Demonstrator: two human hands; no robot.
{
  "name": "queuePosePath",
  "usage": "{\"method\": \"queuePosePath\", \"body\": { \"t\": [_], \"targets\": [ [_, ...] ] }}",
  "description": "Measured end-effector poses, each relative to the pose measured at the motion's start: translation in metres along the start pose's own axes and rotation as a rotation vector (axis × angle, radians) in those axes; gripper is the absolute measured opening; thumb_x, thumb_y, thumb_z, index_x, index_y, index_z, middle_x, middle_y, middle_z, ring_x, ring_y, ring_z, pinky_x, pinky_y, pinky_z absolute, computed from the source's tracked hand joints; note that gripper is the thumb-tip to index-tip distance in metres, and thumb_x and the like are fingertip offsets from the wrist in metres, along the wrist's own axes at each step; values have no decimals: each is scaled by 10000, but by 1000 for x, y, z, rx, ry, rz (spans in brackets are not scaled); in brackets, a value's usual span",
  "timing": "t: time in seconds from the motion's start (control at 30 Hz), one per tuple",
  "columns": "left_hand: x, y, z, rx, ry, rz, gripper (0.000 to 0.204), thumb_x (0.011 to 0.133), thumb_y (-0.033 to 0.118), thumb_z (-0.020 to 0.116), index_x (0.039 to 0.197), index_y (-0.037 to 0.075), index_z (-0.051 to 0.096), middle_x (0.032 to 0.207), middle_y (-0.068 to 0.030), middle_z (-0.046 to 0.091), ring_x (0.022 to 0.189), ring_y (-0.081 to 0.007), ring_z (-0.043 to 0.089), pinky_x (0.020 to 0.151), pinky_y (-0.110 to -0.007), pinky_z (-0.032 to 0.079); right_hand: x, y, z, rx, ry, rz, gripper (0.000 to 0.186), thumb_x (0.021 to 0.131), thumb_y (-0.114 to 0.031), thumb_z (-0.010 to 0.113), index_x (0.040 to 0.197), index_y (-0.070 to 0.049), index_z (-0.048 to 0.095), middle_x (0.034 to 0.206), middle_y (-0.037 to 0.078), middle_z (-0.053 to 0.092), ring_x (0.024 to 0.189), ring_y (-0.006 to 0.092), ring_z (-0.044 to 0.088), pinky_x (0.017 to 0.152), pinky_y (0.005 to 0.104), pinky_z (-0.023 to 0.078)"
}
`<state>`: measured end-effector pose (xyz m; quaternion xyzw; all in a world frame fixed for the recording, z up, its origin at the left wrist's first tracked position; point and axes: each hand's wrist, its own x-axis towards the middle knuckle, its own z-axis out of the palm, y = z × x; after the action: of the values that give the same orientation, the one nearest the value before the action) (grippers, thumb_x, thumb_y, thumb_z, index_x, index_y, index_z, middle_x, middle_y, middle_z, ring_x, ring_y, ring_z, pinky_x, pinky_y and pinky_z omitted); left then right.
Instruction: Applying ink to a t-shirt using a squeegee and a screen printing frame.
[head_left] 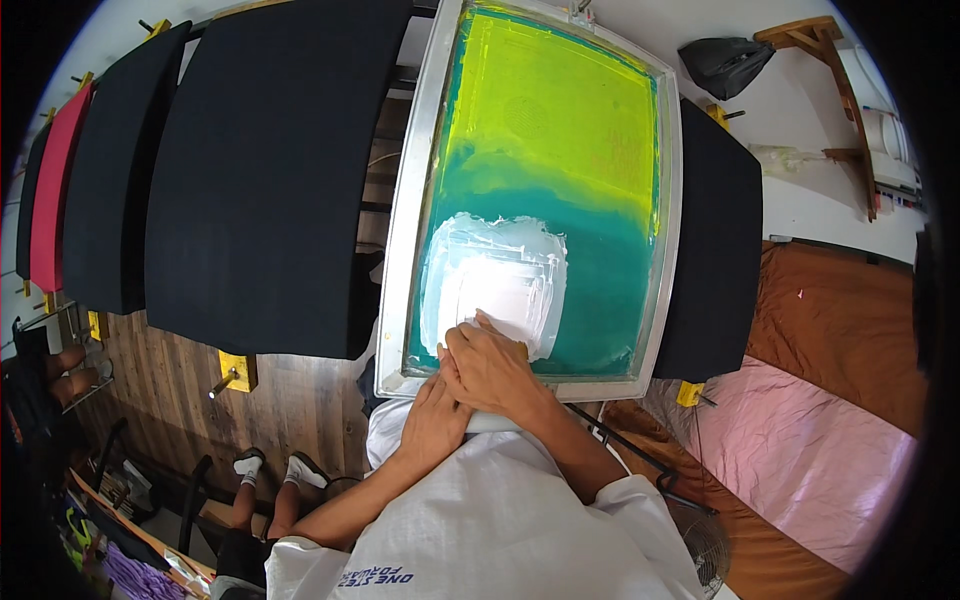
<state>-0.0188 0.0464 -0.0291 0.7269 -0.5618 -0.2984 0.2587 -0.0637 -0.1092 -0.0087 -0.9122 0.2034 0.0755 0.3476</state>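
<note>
A screen printing frame (394, 300) with a pale metal rim lies in front of me. Its mesh is yellow-green at the far end and teal (610, 290) nearer to me. White ink (500, 285) is spread in a thick, roughly square patch at the near left of the mesh. My right hand (490, 368) is closed at the near edge of this patch, fingers curled. Tucked beside and partly beneath it, my left hand (437, 412) reaches over the near rim with its fingers bent. Whatever the two hands grip is hidden under them.
Black padded boards (265, 180) stand in a row to the left, with a red one (60, 190) among them. Another black board (718, 240) shows right of the frame. Brown and pink cloth (800, 440) spreads at the right. Another person's feet (300, 468) are at the lower left.
</note>
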Motion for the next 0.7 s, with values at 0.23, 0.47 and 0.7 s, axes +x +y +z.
{"method": "queuePosePath", "body": {
  "t": [0.23, 0.47, 0.7],
  "targets": [
    [0, -1, 0, 21, 13, 11, 371, 858, 107, 566, 1205, -1, 640, 1302, -270, 547, 1241, -421, 515, 1077, -472, 379, 2, 1, -1, 2, -18, 7, 237, 942, -198, 524, 878, 19, 595, 765, 215, 605, 758, 411, 630, 1019, 499, 470],
    [1, -1, -1, -10, -6, -7, 370, 867, 116, 563, 1209, -4, 637, 1309, -275, 543, 1248, -420, 513, 1081, -473, 376, 4, 5, 4, 4, 9, -29, 242, 936, -186, 521, 870, 36, 592, 739, 222, 590, 732, 401, 617, 1061, 536, 425],
    [0, -2, 0, -18, -74, -28, 379, 870, 121, 568, 1222, -11, 623, 1323, -285, 531, 1258, -424, 508, 1081, -473, 375, 7, 7, 4, 0, -6, -34, 250, 933, -187, 522, 868, 44, 591, 735, 222, 588, 724, 398, 612, 1077, 558, 403]
  ]
}}
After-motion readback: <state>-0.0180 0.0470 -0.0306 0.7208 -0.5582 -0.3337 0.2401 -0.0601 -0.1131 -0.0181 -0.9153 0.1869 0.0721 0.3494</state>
